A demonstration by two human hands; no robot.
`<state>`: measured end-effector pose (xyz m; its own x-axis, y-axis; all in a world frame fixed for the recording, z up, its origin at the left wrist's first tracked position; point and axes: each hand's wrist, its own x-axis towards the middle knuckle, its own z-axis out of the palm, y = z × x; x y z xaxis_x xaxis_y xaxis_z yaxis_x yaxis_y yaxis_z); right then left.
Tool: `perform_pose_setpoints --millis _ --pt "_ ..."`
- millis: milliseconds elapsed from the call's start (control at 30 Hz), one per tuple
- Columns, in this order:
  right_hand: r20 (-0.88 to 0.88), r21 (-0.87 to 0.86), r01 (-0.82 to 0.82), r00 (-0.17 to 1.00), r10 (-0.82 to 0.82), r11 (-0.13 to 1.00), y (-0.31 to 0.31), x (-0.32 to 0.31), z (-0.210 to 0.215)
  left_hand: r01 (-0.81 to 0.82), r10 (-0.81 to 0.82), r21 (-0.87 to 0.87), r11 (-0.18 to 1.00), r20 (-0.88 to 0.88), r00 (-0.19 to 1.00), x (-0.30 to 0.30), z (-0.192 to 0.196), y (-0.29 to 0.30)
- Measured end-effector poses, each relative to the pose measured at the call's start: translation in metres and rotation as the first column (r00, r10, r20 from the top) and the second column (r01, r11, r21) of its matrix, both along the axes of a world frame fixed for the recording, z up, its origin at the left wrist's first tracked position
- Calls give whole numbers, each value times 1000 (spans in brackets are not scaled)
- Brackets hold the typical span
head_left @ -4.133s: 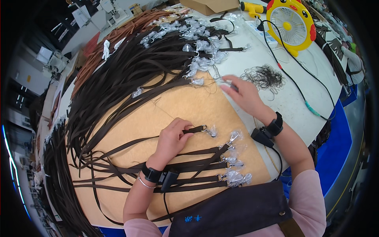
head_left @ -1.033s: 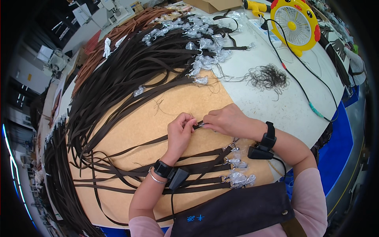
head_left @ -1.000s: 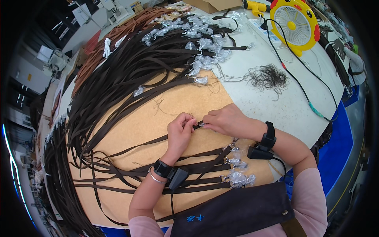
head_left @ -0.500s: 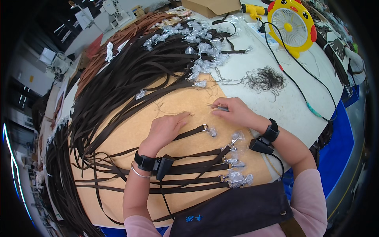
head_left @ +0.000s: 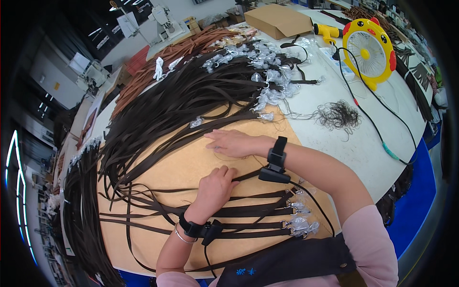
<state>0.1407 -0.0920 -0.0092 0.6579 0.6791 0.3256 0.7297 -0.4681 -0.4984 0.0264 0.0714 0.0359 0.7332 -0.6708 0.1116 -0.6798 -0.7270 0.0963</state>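
Observation:
Dark brown straps with metal clasps in clear plastic wrap lie over a sheet of tan paper point(head_left: 143, 248). Curled fingers of my left hand point(head_left: 216, 189) close on one dark strap point(head_left: 248, 176), which runs out from under the hand on both sides. My right hand point(head_left: 234, 144) reaches across to the left above it, over bare paper beside the big strap pile point(head_left: 177, 95). Its fingers point left; whatever sits inside them is mostly hidden. Below my left hand, several more straps point(head_left: 253, 213) lie roughly side by side, their wrapped clasps point(head_left: 301, 226) to the right.
On the white table a tangle of dark thread point(head_left: 338, 115) lies right of the paper. Behind it stand a yellow fan point(head_left: 366, 52) with a black cable point(head_left: 375, 107), a yellow hand tool point(head_left: 329, 32) and a cardboard box point(head_left: 278, 21). Reddish-brown straps point(head_left: 143, 79) lie at the back left.
My right hand, with a thin pointed metal tool showing earlier, has swung left across the paper. My left hand has come down and right onto the strap. The head view has shifted.

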Motion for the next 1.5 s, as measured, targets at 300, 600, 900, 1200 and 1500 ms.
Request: perform_pose_setpoints --millis 300,600,900,1200,1500 --pt "-84 -210 32 995 -51 977 -129 -62 17 -152 151 -164 975 -15 988 81 4 87" --pt "224 -450 698 691 -687 556 -231 -98 45 -138 157 -96 986 232 960 127 -27 62" --pt "-51 161 109 994 -102 981 -82 -84 37 -122 38 -481 868 -180 983 20 10 55" --pt "200 -321 369 927 -318 872 -141 -34 17 -217 222 -170 961 11 975 22 -13 128" --pt "163 4 498 855 -492 867 -141 -84 36 -94 119 -199 975 116 986 35 2 70"
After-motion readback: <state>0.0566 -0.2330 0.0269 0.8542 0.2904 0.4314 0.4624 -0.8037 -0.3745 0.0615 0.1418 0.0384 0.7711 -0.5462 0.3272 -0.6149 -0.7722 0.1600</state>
